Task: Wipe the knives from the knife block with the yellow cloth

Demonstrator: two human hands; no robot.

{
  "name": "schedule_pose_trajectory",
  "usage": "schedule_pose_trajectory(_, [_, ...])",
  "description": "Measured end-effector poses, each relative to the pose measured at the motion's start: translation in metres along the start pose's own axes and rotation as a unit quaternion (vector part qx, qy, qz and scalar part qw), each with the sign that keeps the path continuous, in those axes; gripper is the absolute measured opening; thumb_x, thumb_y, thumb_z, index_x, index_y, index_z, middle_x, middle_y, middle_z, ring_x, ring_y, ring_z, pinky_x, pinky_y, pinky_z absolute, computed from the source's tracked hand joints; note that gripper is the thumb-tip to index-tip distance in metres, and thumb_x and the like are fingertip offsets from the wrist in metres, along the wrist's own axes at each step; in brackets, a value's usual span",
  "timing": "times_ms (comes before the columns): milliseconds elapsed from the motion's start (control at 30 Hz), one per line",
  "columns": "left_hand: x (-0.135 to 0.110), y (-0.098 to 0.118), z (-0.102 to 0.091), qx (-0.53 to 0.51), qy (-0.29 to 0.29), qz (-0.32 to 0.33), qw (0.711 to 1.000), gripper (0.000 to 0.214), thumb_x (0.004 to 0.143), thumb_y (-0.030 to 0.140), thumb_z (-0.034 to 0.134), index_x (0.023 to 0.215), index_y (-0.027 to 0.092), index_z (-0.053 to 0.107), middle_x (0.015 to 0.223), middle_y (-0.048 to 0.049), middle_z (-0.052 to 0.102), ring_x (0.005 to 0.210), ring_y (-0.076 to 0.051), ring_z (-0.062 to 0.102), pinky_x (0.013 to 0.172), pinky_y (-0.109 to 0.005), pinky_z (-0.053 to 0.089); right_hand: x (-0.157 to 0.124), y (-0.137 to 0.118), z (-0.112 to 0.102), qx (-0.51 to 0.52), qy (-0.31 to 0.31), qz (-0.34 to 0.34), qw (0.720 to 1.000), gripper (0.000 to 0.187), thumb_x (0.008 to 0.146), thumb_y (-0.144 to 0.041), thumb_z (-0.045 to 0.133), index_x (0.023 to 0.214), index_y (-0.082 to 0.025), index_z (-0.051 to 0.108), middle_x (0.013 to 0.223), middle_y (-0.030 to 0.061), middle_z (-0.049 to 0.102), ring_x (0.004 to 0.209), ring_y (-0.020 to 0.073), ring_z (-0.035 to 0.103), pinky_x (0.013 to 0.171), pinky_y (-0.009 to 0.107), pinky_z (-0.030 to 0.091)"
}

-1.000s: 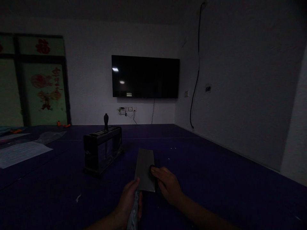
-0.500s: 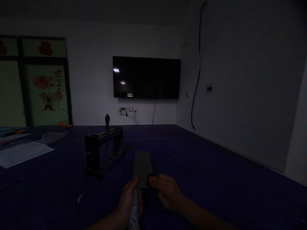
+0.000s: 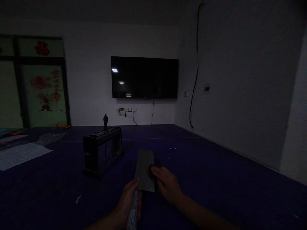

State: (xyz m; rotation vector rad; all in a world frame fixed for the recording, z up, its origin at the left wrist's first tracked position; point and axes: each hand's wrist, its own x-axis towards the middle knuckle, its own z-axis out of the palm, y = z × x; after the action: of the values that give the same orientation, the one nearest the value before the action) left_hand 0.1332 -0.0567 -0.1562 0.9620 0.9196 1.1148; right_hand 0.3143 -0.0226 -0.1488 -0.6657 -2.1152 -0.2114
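My left hand (image 3: 129, 199) is wrapped around the handle (image 3: 132, 214) of a kitchen cleaver, which looks covered in pale, crinkled wrapping. The cleaver's broad grey blade (image 3: 145, 167) points away from me above the dark blue surface. At the blade's right edge, my right hand (image 3: 168, 183) has its fingers pressed together on a small dark thing (image 3: 152, 169) with a yellowish patch; its kind is too dim to tell. Ahead and to the left stands a black knife block (image 3: 103, 151) with a dark handle (image 3: 106, 123) sticking up from its top.
Printed paper (image 3: 22, 155) and clear plastic wrapping (image 3: 50, 138) lie at the left, with orange items (image 3: 66, 126) farther back. A white scrap (image 3: 78, 199) lies at front left. Beyond are a wall-mounted television (image 3: 145, 77) and a hanging black cable (image 3: 197, 72).
The blade has turned so more of its flat face shows, and shifted slightly right. My right hand has moved forward along its right edge. The whole view has shifted slightly.
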Motion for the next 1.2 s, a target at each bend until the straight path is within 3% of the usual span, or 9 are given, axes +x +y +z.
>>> schedule_pose_trajectory(467, [0.010, 0.010, -0.015, 0.053, -0.026, 0.029, 0.998, 0.049, 0.067, 0.067, 0.048, 0.069, 0.018, 0.047, 0.035, 0.0055, 0.044, 0.022, -0.011, 0.037, 0.024, -0.019, 0.027, 0.002, 0.004, -0.004, -0.029, -0.050, -0.043, 0.997, 0.056, 0.074, -0.006, 0.039, 0.129, -0.020, 0.041, 0.126, 0.0095, 0.053, 0.101, 0.0216, 0.056, 0.083, 0.038, 0.048])
schedule_pose_trajectory(833, [0.020, 0.014, -0.026, 0.056, -0.059, 0.023, 0.996, 0.044, 0.072, 0.060, 0.047, 0.071, 0.017, 0.048, 0.034, 0.0048, 0.045, 0.022, -0.012, 0.038, 0.022, -0.020, 0.029, 0.010, 0.002, -0.018, -0.093, -0.157, -0.094, 0.979, 0.059, 0.072, -0.005, 0.035, 0.130, -0.016, 0.037, 0.130, 0.0105, 0.048, 0.094, 0.0217, 0.056, 0.077, 0.034, 0.049])
schedule_pose_trajectory(1200, [0.022, 0.011, -0.022, 0.036, -0.035, 0.028, 0.998, 0.045, 0.065, 0.062, 0.053, 0.067, 0.017, 0.049, 0.034, 0.0048, 0.044, 0.022, -0.012, 0.037, 0.022, -0.020, 0.027, 0.002, 0.002, -0.006, -0.109, -0.112, -0.169, 0.973, 0.050, 0.071, -0.008, 0.039, 0.121, -0.012, 0.044, 0.120, 0.0140, 0.055, 0.085, 0.0205, 0.057, 0.069, 0.033, 0.049])
